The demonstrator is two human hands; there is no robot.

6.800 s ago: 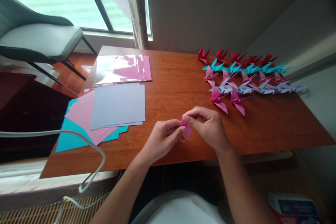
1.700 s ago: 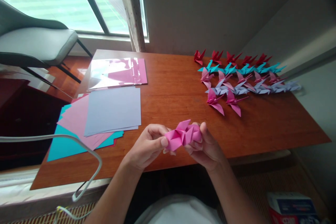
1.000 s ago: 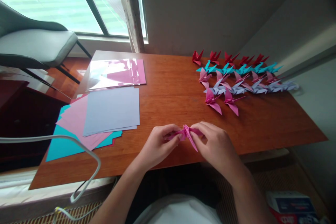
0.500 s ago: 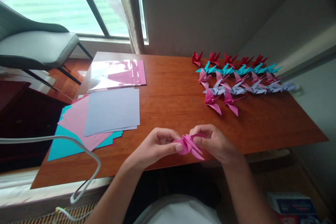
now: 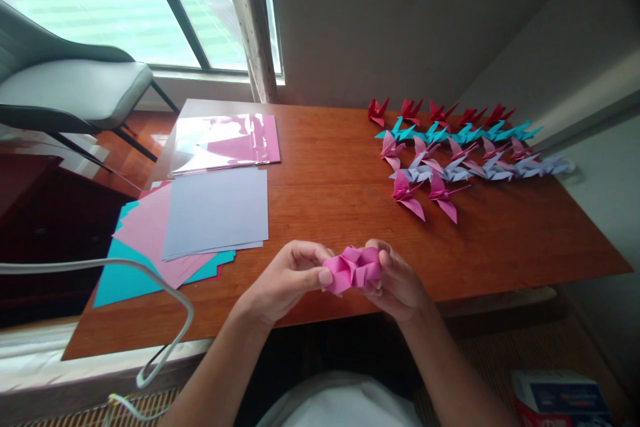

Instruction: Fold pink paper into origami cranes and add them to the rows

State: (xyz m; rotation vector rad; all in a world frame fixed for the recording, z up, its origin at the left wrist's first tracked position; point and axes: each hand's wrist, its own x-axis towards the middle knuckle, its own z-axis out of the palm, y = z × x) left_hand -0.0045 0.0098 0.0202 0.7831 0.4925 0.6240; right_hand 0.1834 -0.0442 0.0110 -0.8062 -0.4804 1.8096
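Note:
A small folded pink paper crane (image 5: 353, 268) is held up between both hands over the near edge of the wooden table (image 5: 340, 200). My left hand (image 5: 286, 280) pinches its left side with thumb and fingers. On the other side, my right hand (image 5: 397, 283) grips the crane with closed fingers. Rows of finished paper cranes (image 5: 460, 147) in red, teal, pink and lavender stand at the far right of the table.
Loose sheets of lavender, pink and teal paper (image 5: 200, 220) lie at the left, with a clear plastic sleeve of pink paper (image 5: 225, 140) behind them. A grey chair (image 5: 65, 90) stands by the window. A white cable (image 5: 150, 280) loops at the near left. A box (image 5: 560, 397) lies on the floor.
The crane has been turned and raised toward me, its wings now spread open between my hands. Both hands shifted slightly closer to the table's near edge.

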